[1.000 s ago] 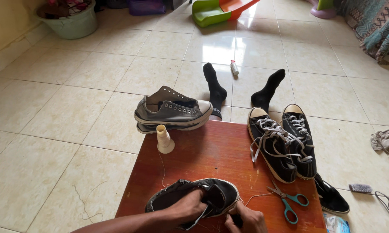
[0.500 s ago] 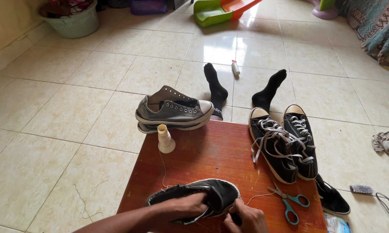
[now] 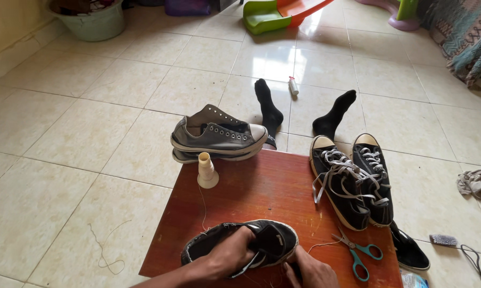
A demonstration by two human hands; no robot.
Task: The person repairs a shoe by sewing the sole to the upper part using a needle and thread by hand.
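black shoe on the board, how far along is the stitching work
Set out: a cream thread spool stands on the red-brown wooden board, its thread running to the black canvas shoe; teal-handled scissors lie ready. In hand: the left hand grips the shoe, the right hand works at its edge. Waiting: the grey sneaker pair and the black laced pair. Finished seams cannot be seen.

Matt black canvas shoe (image 3: pixel 261 242) on glossy reddish wooden table (image 3: pixel 272 186), shiny glazed floor tiles (image 3: pixel 91 138) around.
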